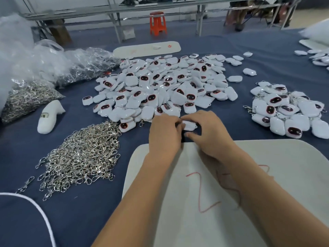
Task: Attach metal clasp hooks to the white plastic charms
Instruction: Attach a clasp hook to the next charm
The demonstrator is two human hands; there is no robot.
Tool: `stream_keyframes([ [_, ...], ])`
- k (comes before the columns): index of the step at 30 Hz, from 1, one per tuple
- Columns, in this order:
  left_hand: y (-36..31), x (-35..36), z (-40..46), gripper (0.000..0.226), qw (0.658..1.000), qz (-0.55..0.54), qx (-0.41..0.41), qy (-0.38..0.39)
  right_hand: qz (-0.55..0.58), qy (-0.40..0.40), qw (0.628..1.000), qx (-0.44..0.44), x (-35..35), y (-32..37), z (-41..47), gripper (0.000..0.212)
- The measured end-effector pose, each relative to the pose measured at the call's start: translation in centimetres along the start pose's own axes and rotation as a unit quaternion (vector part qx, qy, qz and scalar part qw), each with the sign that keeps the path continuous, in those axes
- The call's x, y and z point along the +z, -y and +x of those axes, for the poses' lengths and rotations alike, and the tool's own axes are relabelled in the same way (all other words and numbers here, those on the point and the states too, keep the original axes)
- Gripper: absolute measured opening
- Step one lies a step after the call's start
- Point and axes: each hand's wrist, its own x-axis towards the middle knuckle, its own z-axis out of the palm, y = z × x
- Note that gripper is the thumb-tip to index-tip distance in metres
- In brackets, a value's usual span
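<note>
My left hand (164,134) and my right hand (210,135) meet just beyond the far edge of a cream pad, both closed around one white plastic charm (189,125) held between them. Whether a clasp hook is in my left fingers is hidden. A big heap of white charms (160,86) with dark red-rimmed faces lies right behind my hands. A loose pile of metal clasp hooks (83,157) lies to the left of my left forearm. At the right sits a smaller pile of charms with hooks attached (286,111).
The cream pad (284,166) with a red thread lies under my forearms on the blue table cloth. Clear bags of more hooks (28,97) and a white foam piece (49,116) lie at the left. An orange stool (158,24) stands beyond the table.
</note>
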Motion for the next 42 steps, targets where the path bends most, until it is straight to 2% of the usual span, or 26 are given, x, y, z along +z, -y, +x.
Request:
stream_keyframes([
  [2,-0.6,0.6,0.0,0.021,1.0,-0.022,-0.01,-0.014,-0.005,-0.023,1.0,0.004,0.3,-0.2,0.0,0.03],
  [4,-1.1,0.9,0.0,0.023,0.993,-0.092,-0.049,-0.05,-0.019,-0.043,0.999,0.0,0.4,-0.3,0.0,0.014],
  [5,-1.2,0.9,-0.1,0.025,0.986,-0.126,-0.075,-0.077,-0.02,-0.063,0.998,-0.001,0.4,-0.2,0.0,0.013],
  [7,-1.3,1.0,-0.2,0.03,0.978,-0.153,-0.109,-0.093,0.01,-0.157,0.987,0.036,0.2,-0.4,0.0,0.028],
  [9,-1.2,1.0,0.0,0.036,0.983,-0.154,-0.096,-0.026,0.114,-0.246,0.953,0.135,-0.6,-0.9,0.1,0.022],
  [11,-0.9,0.8,0.3,0.047,0.986,-0.151,-0.034,0.067,0.241,-0.265,0.907,0.222,-1.4,-1.4,0.3,0.023],
  [13,-0.5,0.6,0.5,0.052,0.985,-0.121,0.033,0.118,0.307,-0.254,0.876,0.272,-1.9,-1.9,0.3,0.026],
  [15,-0.1,0.9,0.5,0.039,0.985,-0.105,0.063,0.125,0.329,-0.241,0.87,0.278,-2.0,-2.4,-0.1,0.027],
  [17,0.3,1.3,0.4,0.025,0.985,-0.101,0.07,0.12,0.328,-0.219,0.881,0.261,-1.8,-2.5,-0.6,0.037],
  [18,0.4,1.5,0.5,0.019,0.985,-0.099,0.073,0.119,0.333,-0.209,0.886,0.247,-1.7,-2.5,-0.8,0.035],
  [20,0.5,1.7,0.4,0.011,0.985,-0.105,0.074,0.114,0.345,-0.197,0.894,0.209,-1.6,-2.5,-1.1,0.016],
  [21,0.5,1.7,0.3,0.012,0.986,-0.107,0.07,0.105,0.34,-0.187,0.901,0.192,-1.7,-2.4,-1.2,0.014],
  [23,0.4,1.9,0.2,0.018,0.989,-0.112,0.051,0.079,0.313,-0.159,0.922,0.165,-1.6,-2.4,-1.2,0.023],
  [25,0.3,2.0,0.1,0.021,0.984,-0.168,0.024,0.05,0.285,-0.123,0.941,0.135,-1.4,-2.2,-1.2,0.02],
  [28,0.0,1.8,0.1,0.019,0.954,-0.301,-0.01,0.007,0.254,-0.071,0.959,0.1,-1.4,-2.2,-1.4,0.01],
  [30,-0.1,1.8,0.0,0.019,0.936,-0.351,-0.021,0.006,0.252,-0.051,0.963,0.079,-1.5,-2.2,-1.5,0.009],
  [38,0.2,1.6,0.0,0.013,0.906,-0.415,-0.07,0.036,0.257,-0.071,0.955,0.13,-1.6,-2.2,-1.4,0.017],
  [42,-0.1,1.4,0.0,0.009,0.878,-0.469,-0.076,0.053,0.278,-0.052,0.953,0.106,-1.7,-2.1,-1.5,0.013],
])
